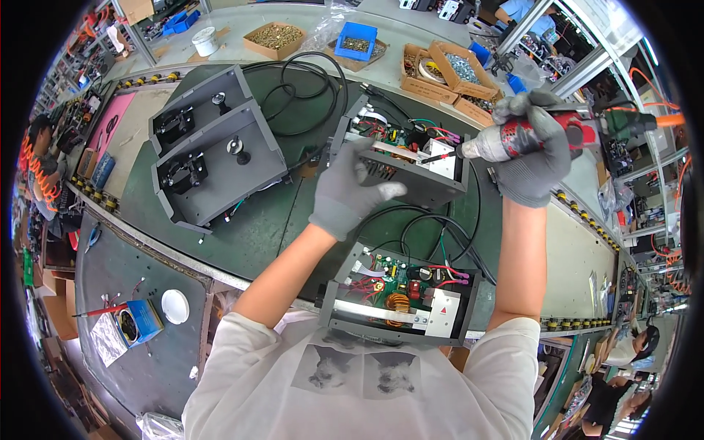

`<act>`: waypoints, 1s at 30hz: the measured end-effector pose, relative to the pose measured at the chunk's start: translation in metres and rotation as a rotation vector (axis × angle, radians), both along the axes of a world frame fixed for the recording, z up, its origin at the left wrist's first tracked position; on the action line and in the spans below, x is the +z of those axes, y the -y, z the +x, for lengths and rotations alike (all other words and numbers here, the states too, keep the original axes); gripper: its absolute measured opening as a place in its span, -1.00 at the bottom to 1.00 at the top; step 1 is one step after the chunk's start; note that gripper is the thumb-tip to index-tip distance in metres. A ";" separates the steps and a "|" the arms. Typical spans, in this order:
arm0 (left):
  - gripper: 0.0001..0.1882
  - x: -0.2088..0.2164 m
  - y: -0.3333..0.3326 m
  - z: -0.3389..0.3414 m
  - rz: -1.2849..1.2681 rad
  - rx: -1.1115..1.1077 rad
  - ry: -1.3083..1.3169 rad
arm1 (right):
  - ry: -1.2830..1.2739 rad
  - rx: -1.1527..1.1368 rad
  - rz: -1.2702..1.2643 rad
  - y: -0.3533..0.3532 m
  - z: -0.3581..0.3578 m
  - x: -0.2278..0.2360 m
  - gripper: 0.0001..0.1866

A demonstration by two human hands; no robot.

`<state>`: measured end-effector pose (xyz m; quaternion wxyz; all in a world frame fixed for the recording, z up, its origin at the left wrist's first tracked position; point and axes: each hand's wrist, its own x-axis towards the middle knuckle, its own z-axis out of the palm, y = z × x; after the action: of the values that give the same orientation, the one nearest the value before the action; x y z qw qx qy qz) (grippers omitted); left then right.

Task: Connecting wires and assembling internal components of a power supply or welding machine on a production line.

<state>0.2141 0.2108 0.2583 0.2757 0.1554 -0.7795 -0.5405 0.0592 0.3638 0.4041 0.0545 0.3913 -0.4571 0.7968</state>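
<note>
My right hand, in a grey glove, is wrapped around a red and grey power screwdriver. The tool lies nearly level, its dark bit pointing left at the white plate inside the far electronics housing; whether the tip touches a screw I cannot tell. My gloved left hand rests at that housing's front left edge, thumb and fingers spread. Green circuit boards, coloured wires and a silver bar sit in the housing. A second similar housing stands nearest my body, with a copper coil and a white plate showing.
Two dark grey covers with black fittings lie at the left. Black cables loop behind them. Cardboard boxes of screws and a blue bin stand at the back. A side table is at lower left. Other people work at both edges.
</note>
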 end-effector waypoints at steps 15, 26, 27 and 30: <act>-0.01 -0.032 0.027 -0.013 -0.065 0.306 0.276 | 0.104 -0.042 0.157 0.012 -0.016 -0.009 -0.77; -0.08 -0.030 0.025 -0.015 -0.097 0.331 0.285 | 0.071 -0.066 0.169 0.027 -0.025 -0.013 -0.80; -0.08 -0.028 0.024 -0.015 -0.112 0.332 0.294 | 0.078 -0.077 0.161 0.028 -0.024 -0.012 -0.81; -0.04 -0.017 0.024 -0.013 -0.069 0.284 0.404 | 0.047 -0.004 0.212 0.029 -0.031 -0.010 -0.84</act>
<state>0.2007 0.1869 0.2408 0.1925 0.3588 -0.8073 -0.4272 0.0284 0.3344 0.3937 0.0038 0.3750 -0.5407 0.7530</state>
